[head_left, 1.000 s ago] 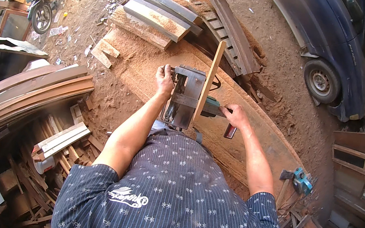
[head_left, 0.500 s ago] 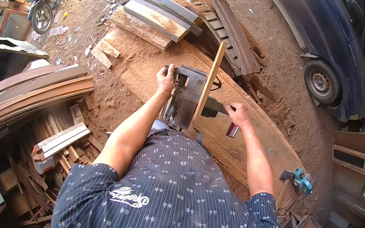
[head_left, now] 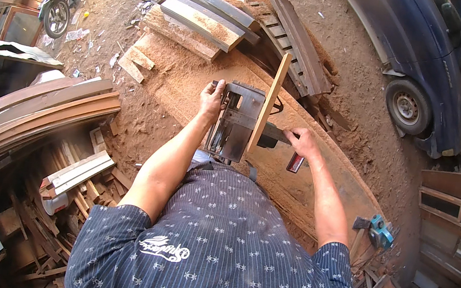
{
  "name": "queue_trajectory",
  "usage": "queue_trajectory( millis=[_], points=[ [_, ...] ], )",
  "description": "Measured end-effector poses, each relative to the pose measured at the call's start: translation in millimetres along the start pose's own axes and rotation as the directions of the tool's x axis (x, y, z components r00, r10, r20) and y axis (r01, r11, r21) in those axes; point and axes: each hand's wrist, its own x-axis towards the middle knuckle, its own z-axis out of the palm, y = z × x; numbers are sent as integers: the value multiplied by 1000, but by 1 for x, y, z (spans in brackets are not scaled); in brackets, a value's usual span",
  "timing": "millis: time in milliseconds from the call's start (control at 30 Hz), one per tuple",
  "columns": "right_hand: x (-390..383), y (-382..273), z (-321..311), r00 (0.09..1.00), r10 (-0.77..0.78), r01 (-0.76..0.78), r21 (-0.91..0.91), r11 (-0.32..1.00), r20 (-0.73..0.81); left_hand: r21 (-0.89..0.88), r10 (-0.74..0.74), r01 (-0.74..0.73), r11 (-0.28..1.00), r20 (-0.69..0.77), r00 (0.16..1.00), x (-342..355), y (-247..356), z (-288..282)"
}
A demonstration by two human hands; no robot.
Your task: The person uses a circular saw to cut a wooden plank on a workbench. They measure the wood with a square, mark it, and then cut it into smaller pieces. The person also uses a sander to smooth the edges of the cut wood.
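Shifted slightly forward, the right grip (head_left: 304, 144) clasps a flat bar (head_left: 278, 132), arm outstretched; leftward, the left grip (head_left: 211, 105) clasps a metal machine (head_left: 235, 140).

Since a second ago, the right hand (head_left: 303, 143) has edged right, slightly farther from the wooden stick (head_left: 272, 99); the metal bar (head_left: 278, 133) crosses higher, and the red piece (head_left: 295, 163) below the hand tilts more.

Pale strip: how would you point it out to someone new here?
Find the big sawdust-strewn board; over it, between the left hand and the right hand, is a dark metal tool. The pale strip runs along the tool's right side, jutting past its far end. It is narrow, straight and yellowish, unlike the dark tool or the wide grey boards beyond.
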Motion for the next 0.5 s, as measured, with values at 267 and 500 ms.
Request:
queue_trajectory(
  millis=[267,500],
  points=[
    [5,8,3,998,61,-61,-7,998,25,-14,-38,37,999,-91,995,-5,4,6],
    [3,5,5,1000,22,-22,3,1000,7,35,8,-7,999,-33,999,-3,1,0]
  ],
)
